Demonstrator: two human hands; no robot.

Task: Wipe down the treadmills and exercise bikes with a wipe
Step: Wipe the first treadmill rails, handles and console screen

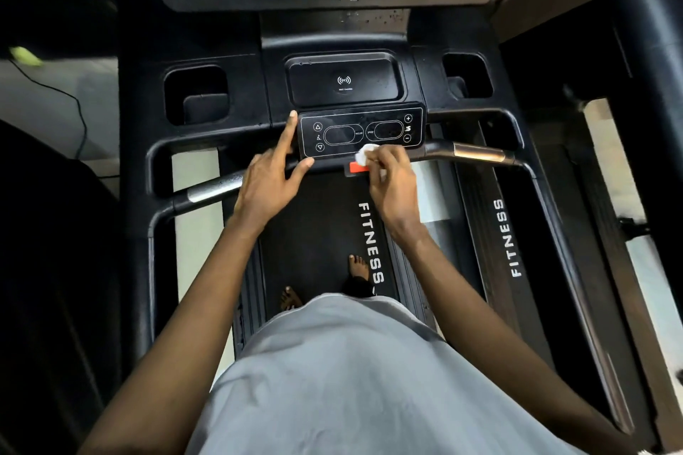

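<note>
Head view shows the right hand (390,181) pinching a crumpled white wipe (364,154) against the near edge of the black glossy treadmill control panel (360,130), left hand (271,174) spread bracing its left side; next, I judge, sweep across its buttons.

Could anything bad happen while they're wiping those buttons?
Maybe. The right hand presses the wipe on the control panel at its lower edge, so it could set off a button while bare feet stand on the belt. The wipe is also close to the red tab and might knock it.
</note>
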